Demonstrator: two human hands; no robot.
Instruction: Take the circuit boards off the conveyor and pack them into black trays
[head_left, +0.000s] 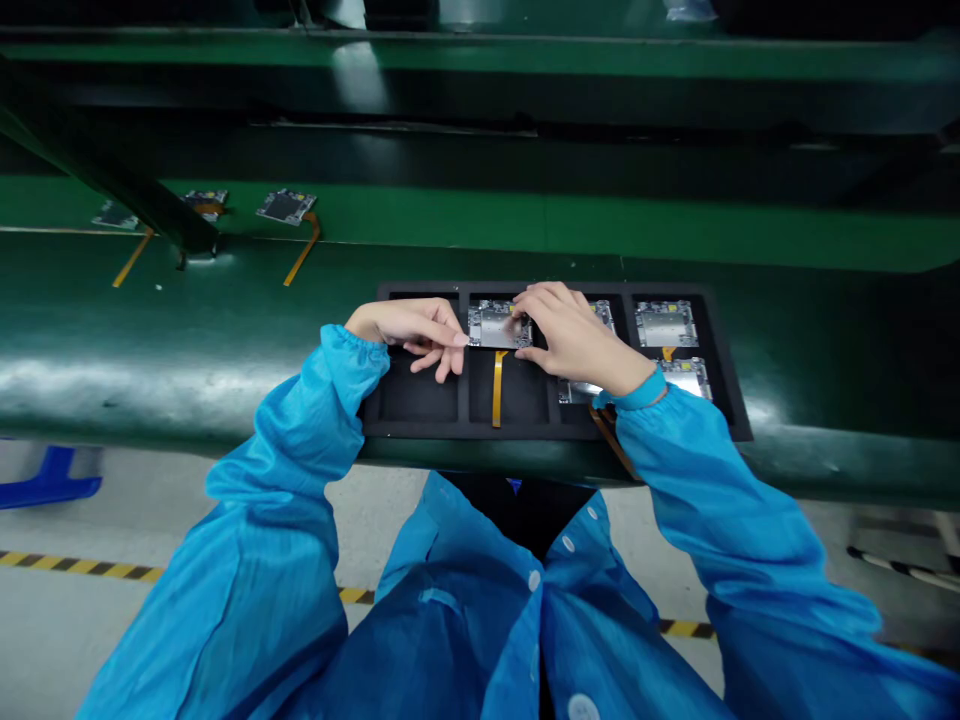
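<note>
A circuit board with a silver metal shield lies level at the top of a middle compartment of the black foam tray. An orange flex cable runs from it toward me. At the board's left end, my left hand has its thumb and index fingertips close together on the corner, its other fingers loosely spread below. My right hand grips the right end between thumb and fingers, partly covering it. Beneath my right hand and wrist, more boards in the neighbouring compartment are partly hidden.
Two boards sit in the tray's right compartment. On the green bench at the back left lie several loose boards with orange flex cables, near a slanting dark post. The bench's front edge runs just before my body.
</note>
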